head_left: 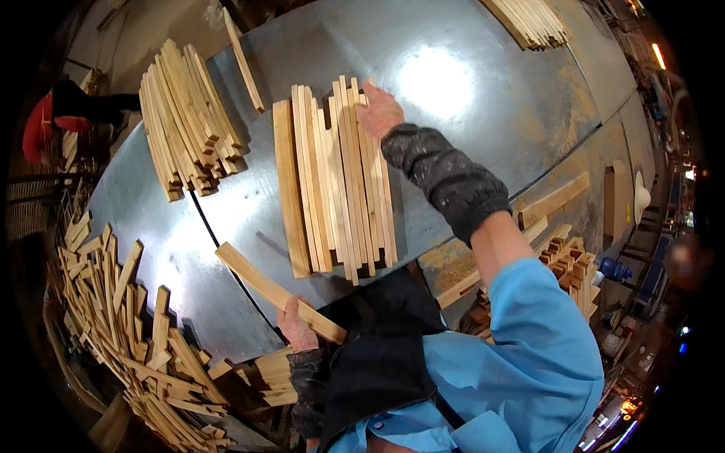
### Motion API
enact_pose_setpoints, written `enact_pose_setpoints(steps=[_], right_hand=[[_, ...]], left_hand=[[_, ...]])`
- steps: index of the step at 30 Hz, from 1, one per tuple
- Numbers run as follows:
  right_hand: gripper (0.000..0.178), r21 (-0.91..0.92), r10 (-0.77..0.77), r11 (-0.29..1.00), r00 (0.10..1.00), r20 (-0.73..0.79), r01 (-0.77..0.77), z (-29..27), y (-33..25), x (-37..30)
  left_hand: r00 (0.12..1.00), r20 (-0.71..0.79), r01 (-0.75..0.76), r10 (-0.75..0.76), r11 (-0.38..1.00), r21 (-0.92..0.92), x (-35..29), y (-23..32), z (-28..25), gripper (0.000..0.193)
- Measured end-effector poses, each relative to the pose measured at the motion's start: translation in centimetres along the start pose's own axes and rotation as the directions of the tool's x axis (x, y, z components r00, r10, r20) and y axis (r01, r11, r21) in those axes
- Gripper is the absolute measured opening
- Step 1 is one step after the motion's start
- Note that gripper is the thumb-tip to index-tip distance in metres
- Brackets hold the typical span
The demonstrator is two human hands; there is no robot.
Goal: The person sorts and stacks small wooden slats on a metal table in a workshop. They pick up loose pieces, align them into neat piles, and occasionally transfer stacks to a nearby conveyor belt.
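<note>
My left hand (297, 326), in what looks like a pale knit glove, is closed round the near part of a wooden strip (268, 285) slanting over the table's near edge. At the far right corner of a row of wooden strips (332, 181), my right hand (380, 113) has its fingers bent over the end of an outer strip. The row lies side by side on the metal table, its ends uneven. One wider strip (291, 189) forms its left side. The right fingertips are partly hidden.
Stacked strips (185, 113) lie at the far left, with a single strip (243, 60) beside them. A jumbled heap of strips (143, 340) fills the near left. More wood (570, 264) is stacked at right, near a blue jug (615, 269). Another bundle (529, 23) lies at the far edge.
</note>
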State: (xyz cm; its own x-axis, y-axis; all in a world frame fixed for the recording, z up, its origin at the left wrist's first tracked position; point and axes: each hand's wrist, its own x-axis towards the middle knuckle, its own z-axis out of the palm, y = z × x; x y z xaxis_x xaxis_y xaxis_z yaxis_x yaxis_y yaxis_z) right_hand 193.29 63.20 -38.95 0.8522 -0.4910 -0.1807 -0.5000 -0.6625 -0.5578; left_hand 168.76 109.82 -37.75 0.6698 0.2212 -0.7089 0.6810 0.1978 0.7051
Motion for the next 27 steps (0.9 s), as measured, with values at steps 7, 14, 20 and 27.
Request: enact_pose_setpoints(steps=[7, 14, 20, 27], right_hand=[[0.041, -0.293, -0.241, 0.927, 0.971, 0.011, 0.233, 3.3, -1.6, 7.7], [0.031, -0.423, -0.076, 0.897, 0.988, 0.132, 0.125, 4.9, -3.0, 11.7], [0.029, -0.462, -0.111, 0.874, 0.988, 0.107, 0.148, 3.4, -3.8, 11.8], [0.057, -0.300, -0.181, 0.932, 0.979, 0.090, 0.200, -0.6, -5.2, 9.5]], left_hand=[[0.996, 0.008, 0.090, -0.091, 0.992, 0.087, -2.1, 0.2, 1.6, 0.028], [0.987, -0.103, 0.130, -0.124, 0.990, 0.056, -2.7, 0.0, 2.5, 0.026], [0.991, -0.085, 0.117, -0.107, 0.984, 0.130, -1.4, 1.0, 4.6, 0.019], [0.973, 0.195, -0.183, 0.126, 0.933, 0.309, -0.3, 4.8, 11.0, 0.036]])
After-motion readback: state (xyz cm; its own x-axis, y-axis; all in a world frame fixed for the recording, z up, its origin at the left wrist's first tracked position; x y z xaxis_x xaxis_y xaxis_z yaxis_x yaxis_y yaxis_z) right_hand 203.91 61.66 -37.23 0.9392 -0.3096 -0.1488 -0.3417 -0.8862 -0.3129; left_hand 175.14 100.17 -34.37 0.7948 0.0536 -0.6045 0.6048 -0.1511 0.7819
